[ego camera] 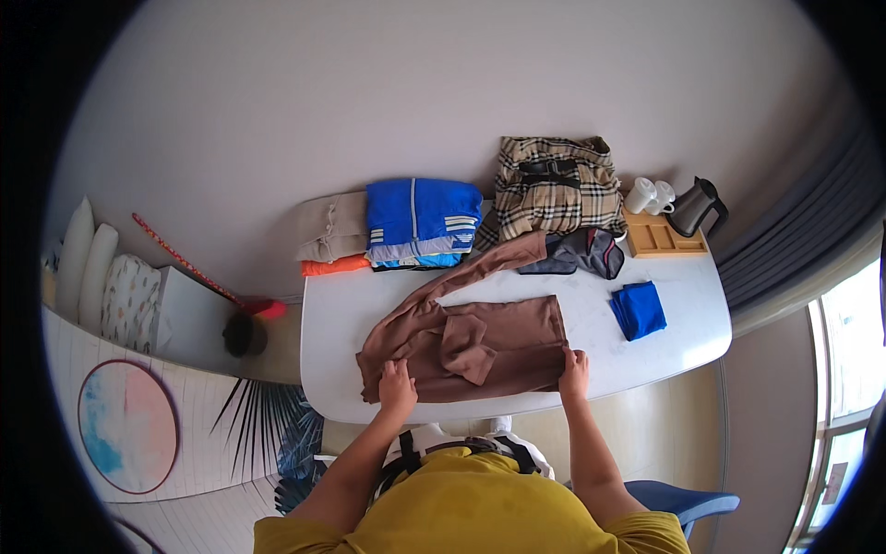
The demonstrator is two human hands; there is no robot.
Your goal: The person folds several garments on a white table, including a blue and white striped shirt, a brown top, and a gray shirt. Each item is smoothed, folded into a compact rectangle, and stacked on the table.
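A brown long-sleeved garment lies partly folded near the front edge of the white table. One sleeve stretches up and right to the clothes at the back, and another part is bunched on the garment's middle. My left hand rests on its lower left part, fingertips on the cloth; whether it pinches the fabric is unclear. My right hand grips the garment's right edge between thumb and fingers.
At the back lie a blue jacket, a beige garment, a plaid garment and a grey one. To the right are a folded blue cloth, a wooden tray, white cups and an electric kettle.
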